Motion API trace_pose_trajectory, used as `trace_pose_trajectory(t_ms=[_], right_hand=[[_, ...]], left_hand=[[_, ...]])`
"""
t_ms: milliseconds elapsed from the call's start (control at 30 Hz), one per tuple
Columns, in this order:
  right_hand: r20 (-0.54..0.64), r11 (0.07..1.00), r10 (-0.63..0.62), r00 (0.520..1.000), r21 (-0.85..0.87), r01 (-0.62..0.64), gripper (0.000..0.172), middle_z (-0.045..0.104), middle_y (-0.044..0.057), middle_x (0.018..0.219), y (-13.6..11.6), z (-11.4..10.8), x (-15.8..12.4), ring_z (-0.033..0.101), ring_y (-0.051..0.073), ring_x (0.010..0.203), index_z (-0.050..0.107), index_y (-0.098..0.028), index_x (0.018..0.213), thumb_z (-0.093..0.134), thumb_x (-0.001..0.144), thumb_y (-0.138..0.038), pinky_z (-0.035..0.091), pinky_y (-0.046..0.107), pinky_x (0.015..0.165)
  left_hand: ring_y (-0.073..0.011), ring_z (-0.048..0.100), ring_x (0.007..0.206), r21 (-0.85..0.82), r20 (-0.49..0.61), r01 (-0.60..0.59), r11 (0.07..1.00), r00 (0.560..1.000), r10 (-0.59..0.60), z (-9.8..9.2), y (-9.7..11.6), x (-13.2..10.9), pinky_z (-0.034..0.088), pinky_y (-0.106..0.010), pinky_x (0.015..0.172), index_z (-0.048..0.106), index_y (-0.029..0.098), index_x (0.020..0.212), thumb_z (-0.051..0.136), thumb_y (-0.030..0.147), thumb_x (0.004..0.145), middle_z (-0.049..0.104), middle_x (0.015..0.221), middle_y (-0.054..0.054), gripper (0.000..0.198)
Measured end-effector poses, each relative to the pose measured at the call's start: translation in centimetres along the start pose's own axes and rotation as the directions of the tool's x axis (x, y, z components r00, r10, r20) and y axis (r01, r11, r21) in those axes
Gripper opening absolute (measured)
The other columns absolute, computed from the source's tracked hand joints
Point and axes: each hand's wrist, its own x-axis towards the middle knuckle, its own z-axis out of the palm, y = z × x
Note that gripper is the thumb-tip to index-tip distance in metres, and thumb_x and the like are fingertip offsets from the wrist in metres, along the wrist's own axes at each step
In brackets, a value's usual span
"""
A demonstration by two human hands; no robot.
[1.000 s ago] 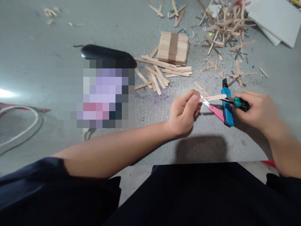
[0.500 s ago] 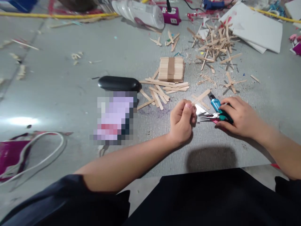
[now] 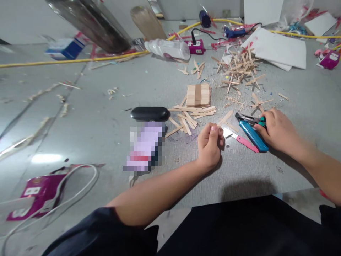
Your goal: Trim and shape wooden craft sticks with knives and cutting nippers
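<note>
My left hand is curled into a pinch around the near end of a flat wooden craft stick that points up and to the right. My right hand rests on the table with its fingers wrapped round the green handles of small pliers. A blue utility knife lies just under that hand. A pink-handled cutter lies between my two hands. Loose craft sticks are scattered just beyond my left hand, in front of a banded stack of sticks.
A black oblong case lies left of the sticks, with a blurred-out flat item below it. A heap of glued stick crosses, white foam sheets, a power strip, a plastic bottle and a yellow cable lie farther back. A white cord lies at left.
The view has tilted upward, showing more of the far table. My right hand has lowered the pliers from the stick to the table by the blue knife. My left hand keeps its pinch.
</note>
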Motion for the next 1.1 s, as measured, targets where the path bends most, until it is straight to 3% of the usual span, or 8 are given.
trace_pose_trajectory(t_ms=[200,300,400,467,567,800,933,1100], right_hand=[[0.016,0.982,0.064,0.998,-0.177,-0.06,0.048,0.076,0.027,0.127,-0.6,0.5,-0.1,0.067,0.045,0.12,0.075,-0.009,0.13,0.064,0.117,-0.054,0.052,0.054,0.095],[-0.055,0.992,0.06,0.997,-0.106,-0.065,0.045,0.077,0.024,0.124,0.0,0.3,0.1,0.067,0.045,0.121,0.078,-0.013,0.124,0.071,0.112,-0.056,0.052,0.054,0.098],[-0.128,0.998,-0.04,0.991,0.051,0.047,0.035,0.079,0.02,0.125,-0.5,-0.5,0.5,0.071,0.039,0.122,0.081,-0.017,0.121,0.062,0.118,-0.046,0.052,0.051,0.106],[-0.049,0.986,-0.145,0.988,0.078,0.148,0.038,0.081,0.018,0.124,-1.9,-1.3,1.0,0.074,0.036,0.12,0.083,-0.018,0.118,0.053,0.123,-0.041,0.051,0.049,0.108],[0.213,0.98,-0.194,0.958,-0.009,0.2,0.041,0.085,0.018,0.123,-4.8,-2.2,2.2,0.078,0.034,0.117,0.085,-0.018,0.119,0.051,0.125,-0.038,0.048,0.046,0.104],[0.335,0.985,-0.103,0.937,-0.1,0.144,0.036,0.092,0.022,0.121,-9.4,-2.7,5.5,0.087,0.034,0.11,0.09,-0.014,0.12,0.056,0.118,-0.025,0.052,0.042,0.094],[0.377,0.985,-0.009,0.926,-0.157,0.073,0.032,0.092,0.026,0.11,-10.6,-2.1,6.3,0.09,0.039,0.106,0.092,-0.013,0.109,0.061,0.11,-0.017,0.054,0.04,0.082],[0.387,0.99,0.011,0.922,-0.135,0.045,0.028,0.093,0.027,0.11,-10.9,-1.5,6.8,0.091,0.039,0.107,0.09,-0.012,0.12,0.066,0.108,-0.02,0.057,0.038,0.08]], left_hand=[[-0.0053,0.051,0.05,0.002,-0.039,0.069,0.998,0.997,-0.069,0.0,-0.2,0.2,0.043,-0.018,0.045,0.058,0.022,0.077,0.09,0.086,0.095,0.058,0.066,0.005,0.073],[-0.005,0.048,0.049,-0.007,-0.067,0.098,0.995,0.993,-0.098,0.2,-0.3,0.2,0.039,-0.018,0.045,0.057,0.022,0.075,0.09,0.089,0.091,0.052,0.063,0.006,0.076],[-0.0052,0.047,0.049,-0.009,-0.071,0.12,0.993,0.99,-0.12,0.4,-0.4,0.4,0.035,-0.018,0.042,0.06,0.022,0.077,0.09,0.088,0.091,0.054,0.064,0.006,0.074],[-0.0053,0.047,0.049,-0.008,-0.068,0.135,0.991,0.988,-0.136,0.5,-0.5,0.5,0.035,-0.018,0.042,0.064,0.021,0.081,0.09,0.089,0.091,0.056,0.065,0.006,0.073],[-0.0051,0.045,0.05,-0.01,-0.058,0.147,0.989,0.987,-0.147,0.5,-0.6,0.7,0.037,-0.017,0.044,0.068,0.021,0.086,0.09,0.09,0.09,0.055,0.065,0.006,0.072],[-0.0065,0.048,0.052,-0.024,-0.018,0.142,0.99,0.99,-0.143,0.6,-0.7,0.7,0.038,-0.019,0.046,0.073,0.019,0.09,0.091,0.085,0.09,0.058,0.066,0.005,0.069],[-0.0064,0.048,0.054,-0.05,-0.018,0.126,0.991,0.992,-0.127,0.6,-1.0,0.9,0.038,-0.02,0.049,0.074,0.019,0.094,0.091,0.079,0.094,0.061,0.069,0.004,0.062],[-0.0056,0.042,0.053,-0.099,-0.016,0.116,0.988,0.993,-0.118,0.6,-1.3,1.4,0.034,-0.02,0.05,0.064,0.022,0.09,0.087,0.074,0.098,0.054,0.068,0.007,0.057]])
